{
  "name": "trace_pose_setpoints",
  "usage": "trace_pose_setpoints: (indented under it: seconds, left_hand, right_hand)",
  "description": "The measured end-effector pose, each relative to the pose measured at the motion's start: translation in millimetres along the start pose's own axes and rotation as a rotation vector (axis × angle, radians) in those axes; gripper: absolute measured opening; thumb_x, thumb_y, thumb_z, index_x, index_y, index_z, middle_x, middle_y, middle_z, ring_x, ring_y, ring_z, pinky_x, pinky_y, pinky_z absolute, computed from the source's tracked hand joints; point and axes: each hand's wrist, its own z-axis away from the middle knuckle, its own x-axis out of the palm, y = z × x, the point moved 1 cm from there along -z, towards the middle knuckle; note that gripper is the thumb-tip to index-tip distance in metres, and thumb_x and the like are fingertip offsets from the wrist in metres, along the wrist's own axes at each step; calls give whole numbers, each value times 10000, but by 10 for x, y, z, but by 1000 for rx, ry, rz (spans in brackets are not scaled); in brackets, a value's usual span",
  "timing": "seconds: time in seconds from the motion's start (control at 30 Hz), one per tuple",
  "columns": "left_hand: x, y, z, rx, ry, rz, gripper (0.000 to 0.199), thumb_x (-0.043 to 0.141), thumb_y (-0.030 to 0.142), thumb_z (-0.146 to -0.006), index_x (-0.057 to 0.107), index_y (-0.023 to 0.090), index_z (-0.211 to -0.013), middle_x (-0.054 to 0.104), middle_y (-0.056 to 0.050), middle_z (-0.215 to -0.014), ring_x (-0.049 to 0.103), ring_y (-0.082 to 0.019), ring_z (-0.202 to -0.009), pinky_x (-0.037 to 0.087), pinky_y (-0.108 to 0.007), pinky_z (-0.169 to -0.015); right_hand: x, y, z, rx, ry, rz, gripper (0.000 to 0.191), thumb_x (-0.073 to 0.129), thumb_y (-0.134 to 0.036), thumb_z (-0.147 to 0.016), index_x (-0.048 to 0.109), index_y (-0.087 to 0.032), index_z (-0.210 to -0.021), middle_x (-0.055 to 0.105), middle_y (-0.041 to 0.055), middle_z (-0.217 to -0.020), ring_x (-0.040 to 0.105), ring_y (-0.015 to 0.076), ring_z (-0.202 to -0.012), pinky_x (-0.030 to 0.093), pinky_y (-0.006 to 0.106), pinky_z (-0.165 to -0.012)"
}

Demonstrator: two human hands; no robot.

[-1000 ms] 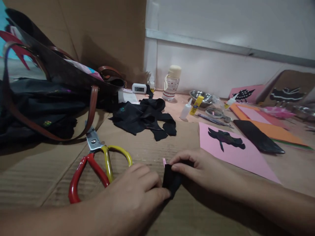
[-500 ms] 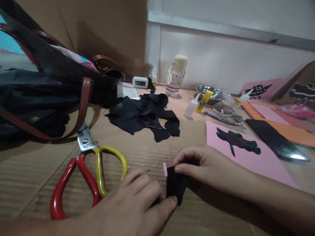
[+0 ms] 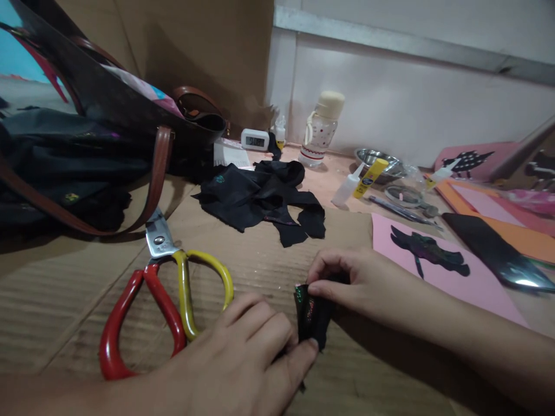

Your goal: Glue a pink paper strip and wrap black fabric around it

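Note:
A small piece of black fabric [image 3: 315, 318] with green and pinkish glitter marks is pinched between my two hands, low over the cardboard. My left hand [image 3: 260, 346] grips its lower edge with thumb and fingers. The top edge is held by my right hand [image 3: 342, 277], thumb against bent fingers. Left of my left hand lie scissors [image 3: 159, 240] with one red and one yellow handle, their blade tips under a bag strap. Right of my right hand, a pink sheet [image 3: 381, 268] carries a black fabric cut-out [image 3: 429, 251].
Black fabric scraps [image 3: 243, 196] lie ahead on the cardboard. A dark bag [image 3: 130, 121] stands at left. Behind are a small digital clock [image 3: 255, 140], a bottle [image 3: 321, 127], a glue bottle [image 3: 348, 186], a yellow glue stick [image 3: 370, 178] and a metal bowl [image 3: 377, 162]. A black phone [image 3: 494, 251] lies at right.
The black fabric between my hands has been folded or turned, so its glittery marks now show and the pink strip by its edge is no longer visible. The view has shifted slightly left.

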Motion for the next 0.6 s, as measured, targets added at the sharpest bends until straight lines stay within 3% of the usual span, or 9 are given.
trace_pose_setpoints:
  seconds: [0.17,0.37,0.6]
  left_hand:
    - [23,-14,-26,-14,7,5,327,361,279,-1131,678,246,-1205,661,12,-889,567,-200,-869,405,-350,-880]
    - [-5,-36,-19,9,-37,28,257,447,262,-1108,662,218,-1242,652,4,-904,559,-197,-873,400,-349,-878]
    - [26,-26,-28,1,-58,4,220,520,260,-1077,664,215,-1238,642,-8,-917,546,-206,-875,407,-363,-848]
  right_hand:
    - [-7,40,-15,-38,30,-17,89,658,-285,-862,707,-221,-825,772,0,-836,707,165,-773,528,271,-717]
    - [-25,32,13,46,73,17,138,669,-350,-853,690,-226,-795,760,-2,-752,673,161,-695,475,257,-618]
    - [4,-71,-25,51,98,146,80,677,-275,-858,707,-226,-803,787,2,-804,706,177,-733,494,273,-664]
